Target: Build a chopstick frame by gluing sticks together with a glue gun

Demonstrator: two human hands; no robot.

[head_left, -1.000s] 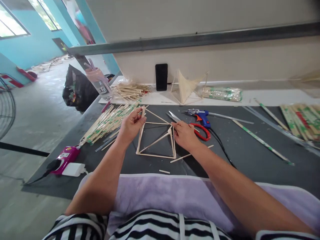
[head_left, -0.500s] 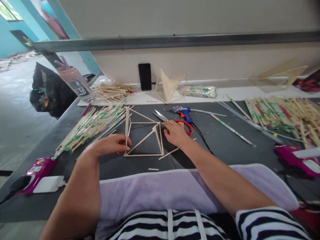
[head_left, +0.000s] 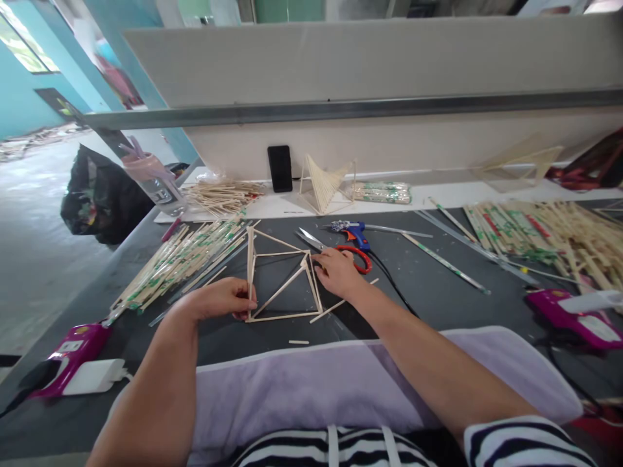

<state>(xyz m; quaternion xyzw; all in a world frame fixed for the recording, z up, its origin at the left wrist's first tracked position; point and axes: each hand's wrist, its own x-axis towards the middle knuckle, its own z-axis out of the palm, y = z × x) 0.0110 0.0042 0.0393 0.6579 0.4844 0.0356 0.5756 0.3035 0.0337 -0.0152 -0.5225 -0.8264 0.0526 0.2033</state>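
Note:
A frame of thin wooden sticks (head_left: pixel 287 316) stands on the dark table, with a square outline and slanting sticks inside it. My left hand (head_left: pixel 233 298) is closed on its left side, fingers pinching the stick near the lower left corner. At the upper right corner, my right hand (head_left: pixel 335 269) touches the frame with its fingertips; its fingers are bent, and their exact hold is too small to tell. Scissors with red handles (head_left: pixel 363 261) lie just behind my right hand, blades toward the left. A blue glue gun (head_left: pixel 357 233) rests beyond them.
Bundled sticks (head_left: pixel 185 259) lie at left, more sticks (head_left: pixel 535 227) at right. A phone (head_left: pixel 280 168) and a finished stick model (head_left: pixel 324 185) stand at the back. Purple power strips (head_left: pixel 80 344) flank the table. A lilac cloth (head_left: pixel 292 389) covers the near edge.
The camera view has tilted up a little, so everything sits lower in the picture. The frame is turned slightly, its lower right corner further right. Both hands stay at the frame.

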